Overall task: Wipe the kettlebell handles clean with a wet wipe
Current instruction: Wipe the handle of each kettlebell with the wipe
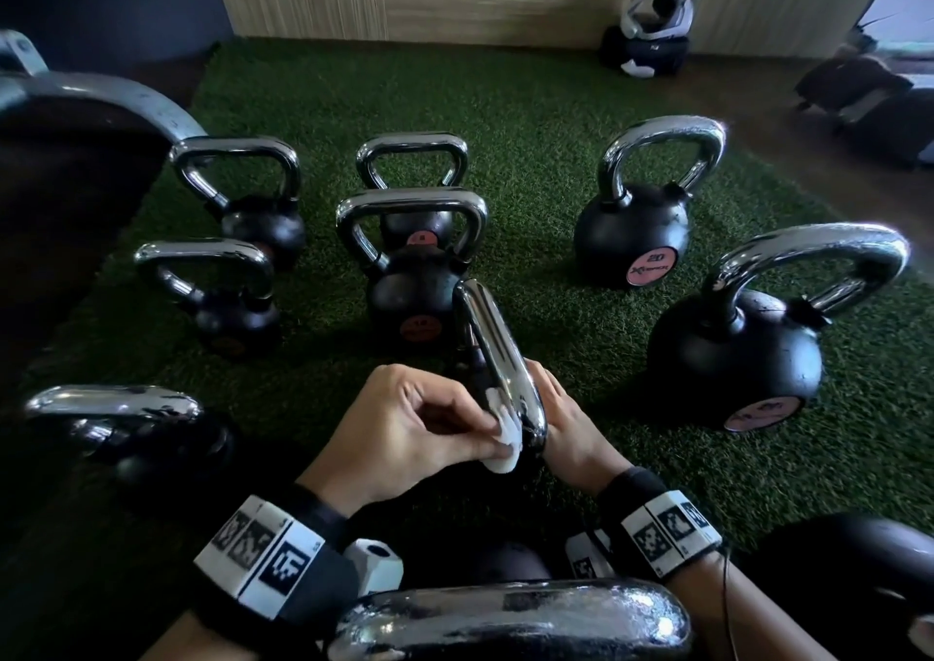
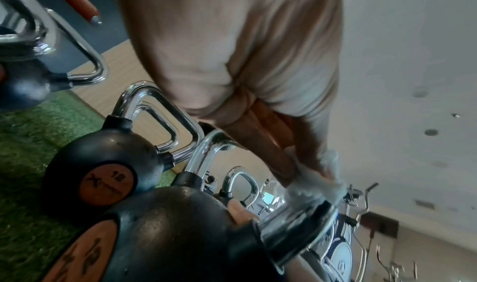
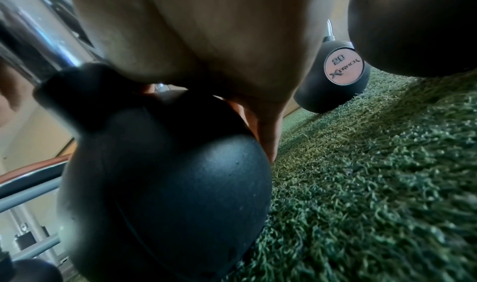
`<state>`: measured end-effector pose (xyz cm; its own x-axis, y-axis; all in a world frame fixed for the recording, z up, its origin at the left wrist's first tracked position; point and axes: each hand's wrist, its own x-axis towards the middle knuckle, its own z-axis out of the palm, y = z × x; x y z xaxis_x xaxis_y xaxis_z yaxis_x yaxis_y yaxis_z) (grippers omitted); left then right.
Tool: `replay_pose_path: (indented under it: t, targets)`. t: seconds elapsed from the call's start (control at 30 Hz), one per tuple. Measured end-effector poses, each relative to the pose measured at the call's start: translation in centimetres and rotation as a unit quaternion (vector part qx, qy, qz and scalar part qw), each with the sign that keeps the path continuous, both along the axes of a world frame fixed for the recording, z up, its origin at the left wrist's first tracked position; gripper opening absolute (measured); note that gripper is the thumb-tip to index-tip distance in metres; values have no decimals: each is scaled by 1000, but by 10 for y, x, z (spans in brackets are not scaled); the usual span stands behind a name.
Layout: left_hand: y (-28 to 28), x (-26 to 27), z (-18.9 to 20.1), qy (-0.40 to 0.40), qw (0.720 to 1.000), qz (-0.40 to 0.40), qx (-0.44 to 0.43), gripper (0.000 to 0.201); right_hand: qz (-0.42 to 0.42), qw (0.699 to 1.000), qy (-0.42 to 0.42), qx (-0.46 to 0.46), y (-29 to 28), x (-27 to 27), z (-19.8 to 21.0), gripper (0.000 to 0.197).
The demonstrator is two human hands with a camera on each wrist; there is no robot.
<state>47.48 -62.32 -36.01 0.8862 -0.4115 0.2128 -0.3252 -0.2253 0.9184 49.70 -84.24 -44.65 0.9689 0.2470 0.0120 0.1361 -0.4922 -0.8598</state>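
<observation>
Several black kettlebells with chrome handles stand on green turf. My left hand pinches a white wet wipe against the near end of the chrome handle of the middle kettlebell. The left wrist view shows the wipe pressed on the handle just above the black ball. My right hand grips the same kettlebell from the other side. Its palm lies against the handle's base, with fingers running down the ball.
A kettlebell marked 20 and a larger one stand to the right. One marked 12 is just behind the handle. Another chrome handle lies close below my wrists. A dark bench is on the left.
</observation>
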Motion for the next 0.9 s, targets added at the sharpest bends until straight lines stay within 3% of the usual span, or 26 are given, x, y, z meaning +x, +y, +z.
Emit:
replay_pose_path:
  t: [0.13, 0.27, 0.6, 0.7, 0.77, 0.83, 0.9]
  targets:
    - [-1, -4, -3, -71, 995, -35, 65, 13, -7, 1000, -7, 11, -1, 0, -3, 51]
    - [-1, -7, 0, -135, 988, -26, 75, 12, -2, 1000, -19, 23, -1, 1, -5, 48]
    - [-2, -4, -13, -118, 983, -27, 135, 15, -5, 1000, 5, 3, -5, 8, -12, 57]
    - [6, 0, -4, -89, 990, 15, 109, 16, -3, 996, -27, -79, -14, 9, 11, 62]
    - [12, 3, 7, -48, 996, 54, 55, 18, -28, 991, -79, -102, -19, 3, 37, 41]
    - [18, 6, 22, -6, 996, 89, -7, 22, -82, 981, -165, -61, -22, -7, 64, 21]
    - [22, 8, 38, 24, 993, 104, -60, 28, -108, 966, -234, 8, -19, -18, 92, 16]
